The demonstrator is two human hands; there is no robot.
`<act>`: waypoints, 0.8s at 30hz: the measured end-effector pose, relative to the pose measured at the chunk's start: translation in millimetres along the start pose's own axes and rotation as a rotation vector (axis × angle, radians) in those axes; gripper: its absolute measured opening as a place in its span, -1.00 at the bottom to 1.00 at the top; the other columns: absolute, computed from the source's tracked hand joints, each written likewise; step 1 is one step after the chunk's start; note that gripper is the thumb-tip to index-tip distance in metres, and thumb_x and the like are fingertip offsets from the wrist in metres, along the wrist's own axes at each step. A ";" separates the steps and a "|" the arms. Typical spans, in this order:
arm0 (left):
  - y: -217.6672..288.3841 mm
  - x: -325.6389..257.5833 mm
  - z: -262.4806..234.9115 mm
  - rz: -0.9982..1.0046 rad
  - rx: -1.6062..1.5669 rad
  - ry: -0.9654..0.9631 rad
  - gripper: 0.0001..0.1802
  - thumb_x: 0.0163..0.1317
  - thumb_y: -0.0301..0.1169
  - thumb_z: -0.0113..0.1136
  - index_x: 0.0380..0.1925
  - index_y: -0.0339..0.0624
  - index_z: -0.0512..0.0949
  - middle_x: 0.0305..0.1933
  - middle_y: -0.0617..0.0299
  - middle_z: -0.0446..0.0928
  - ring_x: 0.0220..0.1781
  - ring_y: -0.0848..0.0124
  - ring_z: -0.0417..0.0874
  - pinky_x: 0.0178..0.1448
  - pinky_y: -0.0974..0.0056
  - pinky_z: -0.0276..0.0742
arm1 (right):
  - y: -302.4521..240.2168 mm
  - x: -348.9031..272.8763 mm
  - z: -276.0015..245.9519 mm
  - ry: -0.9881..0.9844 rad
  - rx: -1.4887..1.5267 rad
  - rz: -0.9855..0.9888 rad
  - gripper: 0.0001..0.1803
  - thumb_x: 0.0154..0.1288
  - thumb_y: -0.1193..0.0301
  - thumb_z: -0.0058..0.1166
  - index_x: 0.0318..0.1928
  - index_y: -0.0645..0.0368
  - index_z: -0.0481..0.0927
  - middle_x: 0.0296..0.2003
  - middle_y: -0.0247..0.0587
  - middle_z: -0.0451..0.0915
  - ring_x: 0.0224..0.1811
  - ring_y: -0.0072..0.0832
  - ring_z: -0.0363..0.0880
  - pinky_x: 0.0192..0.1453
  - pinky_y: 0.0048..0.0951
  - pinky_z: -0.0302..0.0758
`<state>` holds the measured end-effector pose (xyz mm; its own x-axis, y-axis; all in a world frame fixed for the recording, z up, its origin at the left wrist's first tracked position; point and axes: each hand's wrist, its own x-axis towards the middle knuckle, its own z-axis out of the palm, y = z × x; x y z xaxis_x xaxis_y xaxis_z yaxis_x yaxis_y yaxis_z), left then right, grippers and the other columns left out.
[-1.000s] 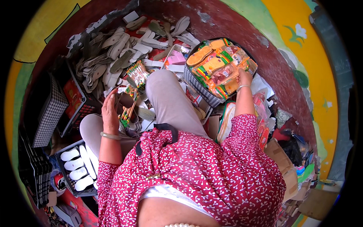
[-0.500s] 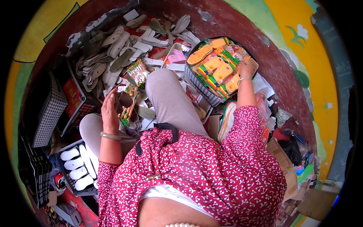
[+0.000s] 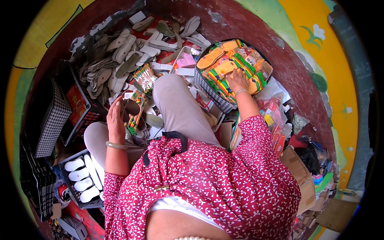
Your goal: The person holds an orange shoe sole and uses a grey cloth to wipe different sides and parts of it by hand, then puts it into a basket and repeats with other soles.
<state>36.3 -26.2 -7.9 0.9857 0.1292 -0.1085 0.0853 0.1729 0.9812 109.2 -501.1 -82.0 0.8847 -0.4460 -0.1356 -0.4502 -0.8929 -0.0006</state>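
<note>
left hand (image 3: pixel 116 120) gripping dark sandal sole (image 3: pixel 132 110) | right hand (image 3: pixel 238 80) open, flat on striped straps (image 3: pixel 224 80) inside basket (image 3: pixel 208 90)

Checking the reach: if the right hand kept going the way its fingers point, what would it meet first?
The right hand already rests on the orange sandal soles piled in the basket; it would likely push into those, though depth is unclear.

Bright even daylight, sharp, fisheye-bent edges.
</note>
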 end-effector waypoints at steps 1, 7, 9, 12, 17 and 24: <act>0.6 -0.6 0.9 0.003 -0.015 0.002 -0.60 0.36 -0.26 -0.14 0.07 -0.25 0.43 0.06 0.20 0.43 0.08 0.46 0.44 0.19 0.36 0.32 | 1.3 0.7 2.4 0.010 0.008 -0.003 -0.30 0.30 -0.06 -0.23 0.35 -0.01 0.07 0.39 -0.15 -0.06 0.44 -0.19 -0.14 0.42 -0.08 -0.13; -2.4 -0.7 1.1 -0.008 -0.008 0.001 -0.60 0.36 -0.26 -0.14 0.07 -0.26 0.43 0.05 0.21 0.43 0.06 0.46 0.45 0.16 0.36 0.34 | -1.4 3.5 8.2 0.010 0.031 0.024 -0.23 0.28 -0.04 -0.17 0.35 0.12 0.02 0.38 -0.13 -0.05 0.44 -0.20 -0.15 0.43 -0.14 -0.14; -1.5 -0.5 0.2 -0.025 0.006 -0.009 -0.57 0.34 -0.21 -0.14 0.07 -0.24 0.43 0.10 0.20 0.41 0.17 0.41 0.37 0.23 0.28 0.27 | 2.7 9.9 19.9 0.024 0.021 0.032 -0.22 0.28 -0.04 -0.17 0.35 0.14 0.01 0.38 -0.14 -0.04 0.44 -0.22 -0.15 0.43 -0.16 -0.16; 1.5 -2.9 0.9 -0.028 0.026 -0.013 -0.55 0.33 -0.19 -0.15 0.07 -0.24 0.44 0.13 0.20 0.40 0.21 0.38 0.34 0.26 0.25 0.24 | -1.4 8.9 19.1 -0.006 0.006 0.045 -0.21 0.28 -0.06 -0.19 0.35 0.16 0.00 0.38 -0.15 -0.05 0.44 -0.24 -0.15 0.44 -0.18 -0.19; -4.1 0.7 -2.2 0.005 -0.008 -0.014 -0.57 0.34 -0.24 -0.16 0.07 -0.27 0.43 0.09 0.19 0.42 0.15 0.42 0.39 0.22 0.30 0.29 | 4.4 14.2 22.7 -0.078 -0.005 0.037 -0.21 0.29 -0.08 -0.25 0.37 0.12 -0.03 0.40 -0.20 -0.09 0.45 -0.27 -0.19 0.45 -0.18 -0.21; 1.1 -2.2 -1.7 0.045 0.018 -0.012 -0.60 0.36 -0.27 -0.14 0.07 -0.29 0.43 0.04 0.17 0.46 0.05 0.46 0.45 0.16 0.38 0.33 | -1.3 4.7 9.6 -0.020 0.041 0.048 -0.23 0.31 -0.09 -0.30 0.38 0.07 -0.04 0.41 -0.27 -0.14 0.47 -0.28 -0.26 0.45 -0.18 -0.24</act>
<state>34.0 -24.7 -6.9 0.9902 0.1246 -0.0624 0.0433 0.1499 0.9877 112.8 -501.4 -92.1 0.8597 -0.4862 -0.1566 -0.4968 -0.8672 -0.0346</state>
